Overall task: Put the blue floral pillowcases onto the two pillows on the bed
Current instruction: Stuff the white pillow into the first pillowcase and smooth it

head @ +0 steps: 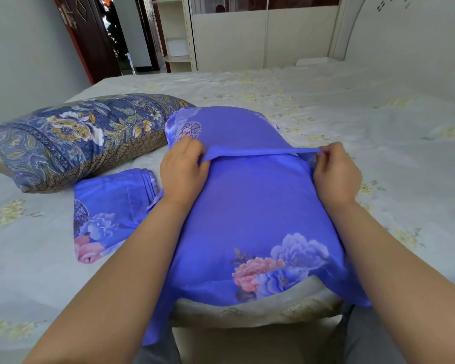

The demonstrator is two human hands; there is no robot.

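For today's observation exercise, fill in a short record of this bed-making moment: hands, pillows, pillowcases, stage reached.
left hand: pinches the flap edge of the blue pillowcase
right hand: pinches the same edge
second pillowcase: folded, lying on the bed
patterned pillow: bare of a blue case, far left
stage: first pillow largely covered, second not begun
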